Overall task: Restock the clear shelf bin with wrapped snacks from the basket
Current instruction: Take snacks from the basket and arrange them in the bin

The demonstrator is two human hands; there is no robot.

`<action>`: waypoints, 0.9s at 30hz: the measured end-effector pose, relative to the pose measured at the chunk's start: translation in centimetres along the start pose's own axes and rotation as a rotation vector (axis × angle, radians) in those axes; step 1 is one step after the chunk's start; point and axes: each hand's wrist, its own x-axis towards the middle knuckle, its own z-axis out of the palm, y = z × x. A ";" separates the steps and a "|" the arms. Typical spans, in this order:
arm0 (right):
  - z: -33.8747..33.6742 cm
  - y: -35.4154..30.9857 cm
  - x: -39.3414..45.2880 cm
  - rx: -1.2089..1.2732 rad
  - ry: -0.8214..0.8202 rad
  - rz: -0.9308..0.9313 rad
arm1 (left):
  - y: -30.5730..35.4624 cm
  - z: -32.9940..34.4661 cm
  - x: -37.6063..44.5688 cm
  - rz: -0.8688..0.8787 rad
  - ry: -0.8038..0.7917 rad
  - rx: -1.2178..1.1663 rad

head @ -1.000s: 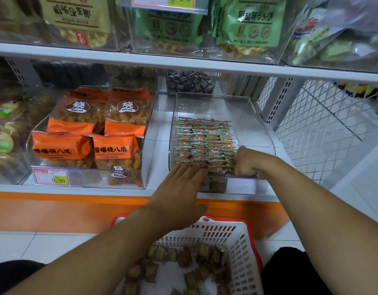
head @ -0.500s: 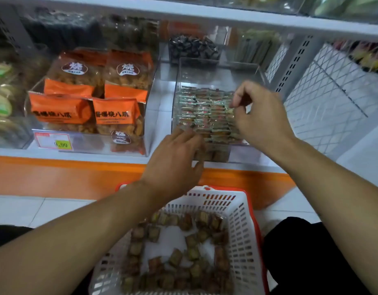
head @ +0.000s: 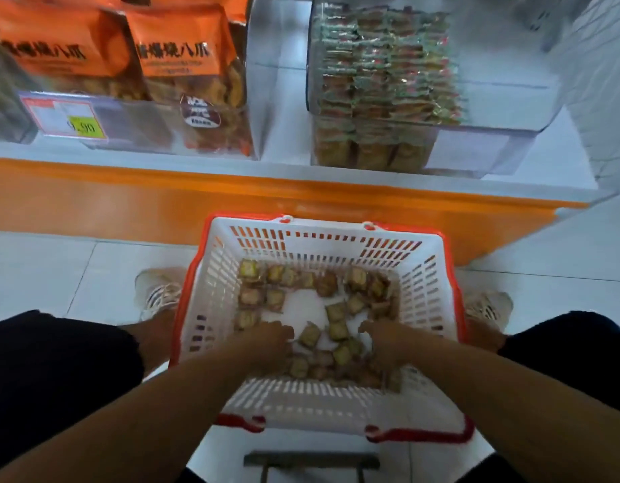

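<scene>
Both our hands are out of the clear shelf bin (head: 503, 99) and down in the basket (head: 322, 406) now; half a second ago they were up at the bin's stacked rows. So we're on the reload step: last batch placed, next one being gathered. Left hand (head: 266, 346) and right hand (head: 388, 343) both sit on the loose wrapped snacks (head: 336, 329) at the basket's near side, fingers curled down into the pile; blur means we can't tell if either actually grips a pack yet. Bin's left part is stacked, right part still bare, and plenty of snacks remain in the basket, so we judge several more trips. Around: orange snack bags (head: 176, 57) in the neighbouring bin, price tag (head: 69, 116), our shoes either side of the basket. Nothing blocks the lift path; the bin's front wall must be cleared.
</scene>
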 end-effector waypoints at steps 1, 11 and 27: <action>1.0 -0.4 1.0 0.002 0.038 -0.040 | 0.3 0.8 0.7 -0.003 -0.014 0.011; 5.6 -4.6 7.2 0.063 0.156 -0.055 | -0.7 5.9 5.2 -0.175 0.066 -0.049; 4.4 -3.8 8.4 -0.132 -0.097 -0.040 | -1.3 6.7 5.7 -0.002 -0.040 -0.013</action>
